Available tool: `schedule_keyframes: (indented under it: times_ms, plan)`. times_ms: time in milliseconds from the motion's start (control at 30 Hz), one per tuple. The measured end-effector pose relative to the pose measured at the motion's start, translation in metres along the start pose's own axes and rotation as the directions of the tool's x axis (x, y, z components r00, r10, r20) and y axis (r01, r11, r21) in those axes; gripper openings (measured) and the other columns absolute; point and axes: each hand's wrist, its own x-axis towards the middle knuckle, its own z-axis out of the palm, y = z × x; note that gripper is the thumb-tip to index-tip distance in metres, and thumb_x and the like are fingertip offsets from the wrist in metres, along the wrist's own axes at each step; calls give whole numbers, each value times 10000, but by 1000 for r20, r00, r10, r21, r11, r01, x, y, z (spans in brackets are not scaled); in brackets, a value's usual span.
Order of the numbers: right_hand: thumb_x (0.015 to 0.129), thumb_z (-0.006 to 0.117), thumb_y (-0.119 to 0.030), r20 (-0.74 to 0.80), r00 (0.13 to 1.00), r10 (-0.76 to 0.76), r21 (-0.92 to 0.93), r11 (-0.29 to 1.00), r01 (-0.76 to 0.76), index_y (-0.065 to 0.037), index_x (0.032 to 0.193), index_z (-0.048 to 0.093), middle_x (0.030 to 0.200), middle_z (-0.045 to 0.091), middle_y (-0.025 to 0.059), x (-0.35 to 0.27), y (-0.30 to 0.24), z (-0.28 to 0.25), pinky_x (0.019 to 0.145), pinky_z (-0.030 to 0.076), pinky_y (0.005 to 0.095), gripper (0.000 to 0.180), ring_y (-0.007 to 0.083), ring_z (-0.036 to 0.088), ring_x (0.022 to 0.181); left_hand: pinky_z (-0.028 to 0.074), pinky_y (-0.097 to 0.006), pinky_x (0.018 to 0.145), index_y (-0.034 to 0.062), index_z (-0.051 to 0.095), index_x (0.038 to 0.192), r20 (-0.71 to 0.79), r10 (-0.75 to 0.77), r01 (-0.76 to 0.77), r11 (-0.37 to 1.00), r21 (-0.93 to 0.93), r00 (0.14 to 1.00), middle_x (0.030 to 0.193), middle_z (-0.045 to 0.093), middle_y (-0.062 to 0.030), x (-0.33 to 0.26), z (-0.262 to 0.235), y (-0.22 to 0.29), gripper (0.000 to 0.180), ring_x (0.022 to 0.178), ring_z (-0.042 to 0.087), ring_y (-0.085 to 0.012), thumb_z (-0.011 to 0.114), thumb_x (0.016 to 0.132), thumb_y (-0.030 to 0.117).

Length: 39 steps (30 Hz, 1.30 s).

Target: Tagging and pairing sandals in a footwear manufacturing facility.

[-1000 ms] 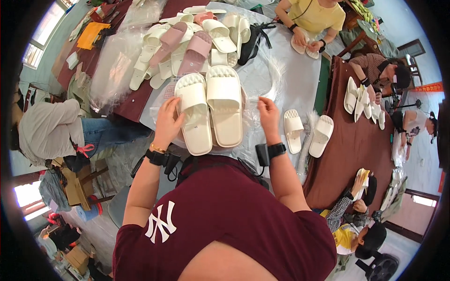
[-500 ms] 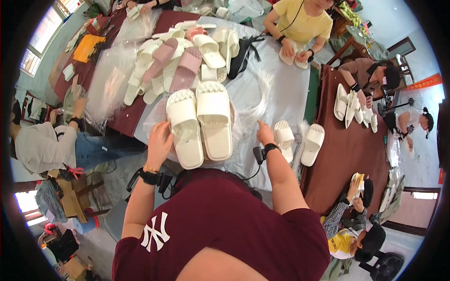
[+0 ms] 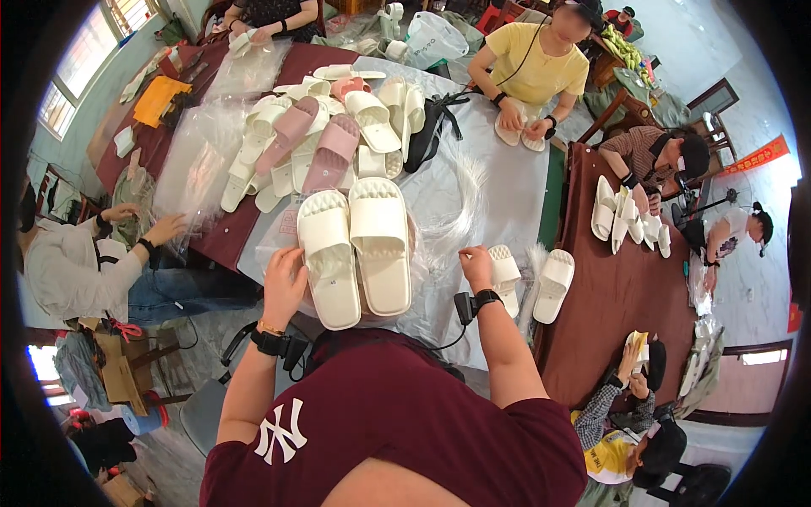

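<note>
A pair of white slide slippers, one left slipper (image 3: 330, 270) and one right slipper (image 3: 378, 253), stands side by side in front of me, toes away. My left hand (image 3: 285, 286) is at the outer edge of the left slipper, fingers apart and bent, fingertips at its side. My right hand (image 3: 476, 265) is held right of the pair with fingertips pinched together; whatever they hold is too fine to make out. Just beyond it lies a bundle of thin white strands (image 3: 460, 198). Two more white slippers, one near my wrist (image 3: 504, 275) and one farther right (image 3: 554, 286), lie beside a second strand bundle.
A heap of white slippers (image 3: 372, 118) with some pink slippers (image 3: 336, 145) lies beyond the pair, next to a black strap bundle (image 3: 432, 127). Clear plastic bags (image 3: 198, 156) spread to the left. Co-workers sit around the dark red tables (image 3: 621, 313).
My view has tilted, so the table and slippers sit lower in the picture. My right fingers have drawn into a pinch. At the left, a co-worker's hands have shifted by the plastic bags.
</note>
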Motion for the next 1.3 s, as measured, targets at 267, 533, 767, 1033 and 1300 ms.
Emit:
schedule_keyframes:
  times_ms: [267,533,767,1033,1300]
  plan:
    - [834,667,-175,-53,962,267,674,721,-163,-33,901,698,818,659,44,19,-17,-44,637,469,271,160,136,597,692,450,-388,907,14,592,1124,-49,11,-12,1000,-19,999,1161,566,-158,9,3,7,323,1068,556,-332,611,809,87]
    - [865,657,-144,-69,950,305,891,448,-79,-40,930,671,815,649,6,17,-58,-94,596,425,224,124,90,573,670,457,-375,896,18,606,1104,-53,-3,-2,996,-85,999,1159,575,-139,6,2,16,302,1056,563,-312,615,806,65]
    - [898,615,-128,-81,962,260,906,421,-38,-39,958,655,825,653,20,16,-77,-112,610,435,216,115,83,559,661,519,-319,768,33,615,1119,-79,65,-65,998,6,995,1176,583,-131,2,3,9,288,1026,595,-257,611,834,72]
    - [919,571,-83,-94,995,-18,859,504,90,-26,945,640,879,673,37,-10,-170,-149,632,444,213,93,85,604,706,486,-314,710,19,626,1094,-40,-9,2,985,-174,999,993,618,-121,10,-2,45,251,779,594,-218,619,857,102]
    - [841,641,-111,24,808,-589,535,690,487,-48,916,657,797,638,140,-61,-247,-97,604,496,363,99,315,623,689,485,-333,663,46,658,1062,126,157,-113,947,-299,979,844,644,-127,15,9,89,218,732,615,-253,622,886,168]
